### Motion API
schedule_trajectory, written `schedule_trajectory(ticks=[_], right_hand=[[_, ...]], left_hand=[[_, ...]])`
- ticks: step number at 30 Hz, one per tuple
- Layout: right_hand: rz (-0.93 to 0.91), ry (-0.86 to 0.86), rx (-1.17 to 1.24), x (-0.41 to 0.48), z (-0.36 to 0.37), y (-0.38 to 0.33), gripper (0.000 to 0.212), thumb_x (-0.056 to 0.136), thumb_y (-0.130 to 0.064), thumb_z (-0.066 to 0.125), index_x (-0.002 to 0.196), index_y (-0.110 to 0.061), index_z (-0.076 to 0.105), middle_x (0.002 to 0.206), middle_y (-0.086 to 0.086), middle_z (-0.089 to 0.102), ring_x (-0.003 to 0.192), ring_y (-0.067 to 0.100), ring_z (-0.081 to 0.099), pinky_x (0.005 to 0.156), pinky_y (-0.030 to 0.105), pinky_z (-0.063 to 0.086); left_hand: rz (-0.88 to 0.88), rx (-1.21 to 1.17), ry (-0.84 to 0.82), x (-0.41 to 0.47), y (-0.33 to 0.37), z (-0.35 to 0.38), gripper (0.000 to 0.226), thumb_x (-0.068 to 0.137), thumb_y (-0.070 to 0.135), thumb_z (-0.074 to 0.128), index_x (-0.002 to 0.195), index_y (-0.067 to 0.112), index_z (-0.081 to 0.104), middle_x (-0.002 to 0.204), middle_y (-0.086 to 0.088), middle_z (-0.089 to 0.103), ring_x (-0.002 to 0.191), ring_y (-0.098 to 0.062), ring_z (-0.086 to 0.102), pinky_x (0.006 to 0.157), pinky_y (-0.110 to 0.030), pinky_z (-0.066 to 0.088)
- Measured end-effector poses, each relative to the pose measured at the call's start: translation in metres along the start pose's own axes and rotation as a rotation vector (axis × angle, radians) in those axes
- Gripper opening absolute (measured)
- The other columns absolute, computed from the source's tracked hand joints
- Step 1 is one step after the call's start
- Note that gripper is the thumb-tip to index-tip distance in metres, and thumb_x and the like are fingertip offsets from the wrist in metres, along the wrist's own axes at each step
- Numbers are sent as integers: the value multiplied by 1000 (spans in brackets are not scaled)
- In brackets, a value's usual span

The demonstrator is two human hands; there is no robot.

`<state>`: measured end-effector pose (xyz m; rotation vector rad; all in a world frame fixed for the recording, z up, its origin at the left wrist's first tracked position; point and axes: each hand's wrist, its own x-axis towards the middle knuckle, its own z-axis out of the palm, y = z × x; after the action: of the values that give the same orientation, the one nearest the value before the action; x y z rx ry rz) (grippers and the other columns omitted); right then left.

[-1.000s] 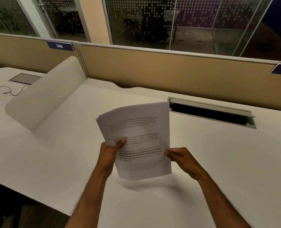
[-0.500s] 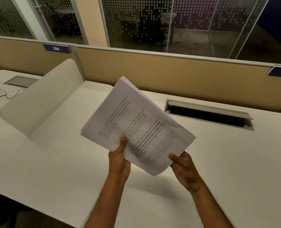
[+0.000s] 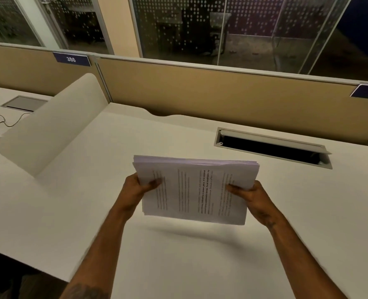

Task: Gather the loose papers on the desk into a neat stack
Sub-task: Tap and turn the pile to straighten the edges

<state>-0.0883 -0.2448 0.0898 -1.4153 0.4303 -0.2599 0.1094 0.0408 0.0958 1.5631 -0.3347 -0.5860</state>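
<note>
A stack of printed white papers (image 3: 195,188) hangs in the air above the white desk (image 3: 178,266), turned sideways so its lines of text run vertically. My left hand (image 3: 135,189) grips the stack's left short edge, thumb on top. My right hand (image 3: 251,196) grips the right short edge the same way. The sheets' far edges are slightly uneven. A shadow lies on the desk under the stack.
A rounded white divider panel (image 3: 49,128) stands at the left. An open cable slot (image 3: 273,147) is set into the desk at the back right. A tan partition (image 3: 221,93) closes off the back. A thin cable (image 3: 4,120) lies on the neighbouring desk.
The stack has been rotated from upright through a diagonal to landscape. My hands have shifted from its lower part to its two short edges.
</note>
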Motion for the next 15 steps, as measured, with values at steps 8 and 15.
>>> schedule_trajectory(ticks=[8, 15], right_hand=[[24, 108, -13, -1, 0, 29, 39, 71, -29, 88, 108, -25, 78, 104, 3, 80, 96, 16, 75, 70, 21, 59], [129, 172, -30, -2, 3, 44, 22, 70, -34, 87, 91, -31, 81, 95, -1, 81, 87, 11, 76, 65, 17, 58]], left_hand=[[7, -87, 228, -21, -45, 21, 24, 75, 39, 85, 90, 22, 79, 87, 3, 82, 79, -13, 75, 62, -22, 58], [-101, -84, 288, -25, -70, 30, 10, 83, 30, 81, 89, 22, 80, 84, 3, 82, 82, -21, 75, 66, -28, 58]])
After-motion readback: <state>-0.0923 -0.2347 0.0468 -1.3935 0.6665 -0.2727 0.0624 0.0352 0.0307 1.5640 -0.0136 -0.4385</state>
